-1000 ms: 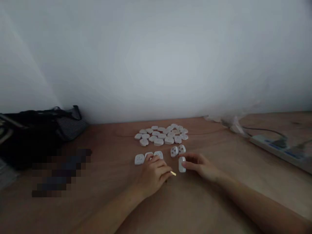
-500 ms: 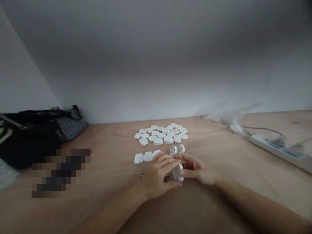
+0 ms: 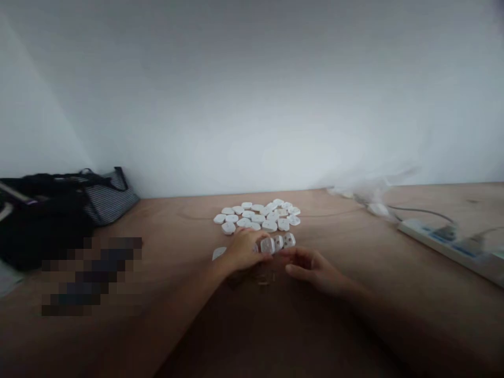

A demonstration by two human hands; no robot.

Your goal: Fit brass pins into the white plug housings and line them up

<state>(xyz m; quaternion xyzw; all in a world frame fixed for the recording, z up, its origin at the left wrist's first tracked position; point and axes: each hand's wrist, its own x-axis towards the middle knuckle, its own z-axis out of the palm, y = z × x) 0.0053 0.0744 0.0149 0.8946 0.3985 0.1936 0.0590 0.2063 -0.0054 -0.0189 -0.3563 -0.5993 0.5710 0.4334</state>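
Note:
My left hand [image 3: 244,249] grips a white rounded-square plastic piece [image 3: 267,246] between thumb and fingers, close to the table. Beside it stand two similar white pieces with dark holes, one [image 3: 278,242] next to the held piece and another [image 3: 289,240] to its right. My right hand [image 3: 315,270] is just right of and nearer than these, thumb and fingers apart, with nothing seen in it. Another white piece [image 3: 219,253] lies left of my left hand, partly covered by it. Small brass-coloured bits [image 3: 263,282] lie on the table between my hands.
Behind my hands lies a cluster of several white pieces [image 3: 258,218]. A power strip [image 3: 437,239] with plugged cords is at the right, a clear plastic bag [image 3: 374,194] behind it. A black bag [image 3: 47,215] stands at the left, near a blurred-out dark object [image 3: 98,273].
The white piece has passed from between both hands to my left hand, farther from me by the holed pieces. My right hand has let go and its fingers are apart.

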